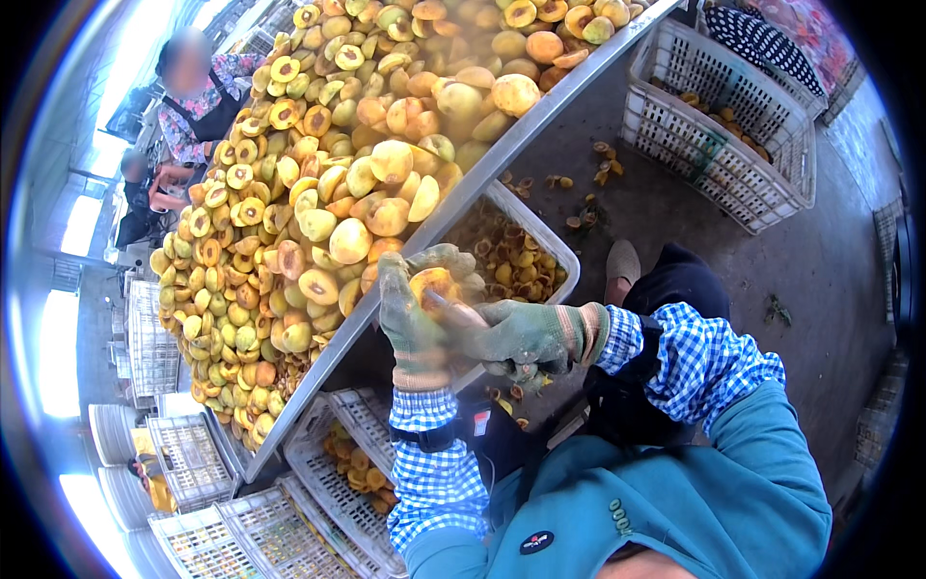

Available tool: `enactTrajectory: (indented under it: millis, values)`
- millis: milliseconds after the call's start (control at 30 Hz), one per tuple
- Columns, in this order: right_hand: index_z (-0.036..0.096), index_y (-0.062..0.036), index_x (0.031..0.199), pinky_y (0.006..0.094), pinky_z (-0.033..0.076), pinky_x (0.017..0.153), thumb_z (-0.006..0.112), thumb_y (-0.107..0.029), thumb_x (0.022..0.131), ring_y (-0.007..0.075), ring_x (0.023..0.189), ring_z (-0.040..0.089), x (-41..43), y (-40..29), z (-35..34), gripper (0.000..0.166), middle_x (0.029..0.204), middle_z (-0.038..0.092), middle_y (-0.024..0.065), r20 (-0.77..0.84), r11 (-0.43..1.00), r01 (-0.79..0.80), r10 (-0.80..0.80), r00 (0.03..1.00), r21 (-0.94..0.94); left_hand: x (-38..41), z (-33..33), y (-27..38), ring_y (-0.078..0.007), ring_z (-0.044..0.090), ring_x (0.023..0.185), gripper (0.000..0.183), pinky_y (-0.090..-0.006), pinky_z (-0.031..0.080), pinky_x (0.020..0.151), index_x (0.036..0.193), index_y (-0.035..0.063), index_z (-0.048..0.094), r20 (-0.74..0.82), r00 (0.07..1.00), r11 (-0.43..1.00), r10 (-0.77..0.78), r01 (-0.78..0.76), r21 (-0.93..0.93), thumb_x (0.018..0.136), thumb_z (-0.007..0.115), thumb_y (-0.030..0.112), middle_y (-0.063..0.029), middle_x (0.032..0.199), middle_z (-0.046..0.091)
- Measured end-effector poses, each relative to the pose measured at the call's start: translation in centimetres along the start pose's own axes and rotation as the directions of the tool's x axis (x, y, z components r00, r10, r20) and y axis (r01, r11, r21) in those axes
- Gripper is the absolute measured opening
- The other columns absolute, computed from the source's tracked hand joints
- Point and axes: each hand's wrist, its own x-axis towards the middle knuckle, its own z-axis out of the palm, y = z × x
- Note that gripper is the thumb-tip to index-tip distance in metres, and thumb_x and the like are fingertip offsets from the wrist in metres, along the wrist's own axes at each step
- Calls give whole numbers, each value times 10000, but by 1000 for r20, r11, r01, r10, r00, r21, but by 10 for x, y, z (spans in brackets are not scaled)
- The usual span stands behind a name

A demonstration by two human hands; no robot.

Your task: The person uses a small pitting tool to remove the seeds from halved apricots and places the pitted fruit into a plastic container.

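In my gloved left hand (pixel 416 326) is a halved yellow peach (pixel 432 281), its cut face turned up towards me. My gloved right hand (pixel 532 334) grips the handle of a small pitting tool or knife (pixel 463 315). The tool's tip touches the fruit's reddish centre; its exact shape is blurred. Both hands are just off the metal edge (pixel 499 155) of a table heaped with halved peaches (pixel 318 224). Many of those halves show a brown stone or a hollow. Below my hands, a white plastic crate (pixel 566 271) holds fruit trimmings (pixel 517 253).
A white slatted crate (pixel 716 155) with some fruit stands on the floor to the right. Another crate (pixel 311 452) with peach pieces sits at lower left, beside more crates (pixel 253 532). Scraps (pixel 606 163) lie on the floor. Two people work beyond the heap.
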Motion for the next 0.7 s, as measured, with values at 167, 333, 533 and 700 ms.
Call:
enactTrajectory:
  millis: [167, 333, 533, 700]
  values:
    - [496, -92, 910, 167, 342, 333, 536, -249, 919, 14, 421, 422, 0, 9, 2, 162, 672, 506, -13, 20, 999, -7, 7, 1000, -37, 4, -14, -1, -253, 642, 734, 632, -317, 547, 631, 1003, -63, 601, 80, 993, 996, -91, 92, -8, 922, 424, 538, -190, 891, 662]
    - [508, -89, 930, 148, 332, 326, 526, -252, 937, -4, 404, 405, -7, -5, -1, 165, 639, 470, -48, 373, 948, -235, 143, 917, 215, 5, -14, -4, -245, 625, 689, 633, -347, 548, 580, 969, -8, 605, 154, 975, 971, -163, 186, -152, 897, 439, 598, -130, 822, 637]
    - [507, -57, 971, 148, 307, 304, 529, -249, 947, 3, 372, 385, -12, -12, -5, 195, 585, 446, -60, 510, 909, -235, 30, 860, 343, 14, -34, -4, -239, 641, 791, 625, -325, 559, 678, 1043, -55, 575, -8, 983, 980, 183, -183, -77, 934, 455, 549, -160, 919, 629]
    - [534, -64, 1085, 222, 455, 467, 483, -253, 972, 85, 562, 561, -3, 22, -61, 226, 757, 556, -2, 185, 796, -189, 98, 978, 575, -42, -101, 29, -218, 646, 774, 606, -246, 522, 583, 1072, -33, 578, -251, 955, 952, 159, -81, 295, 949, 423, 539, -156, 957, 643]
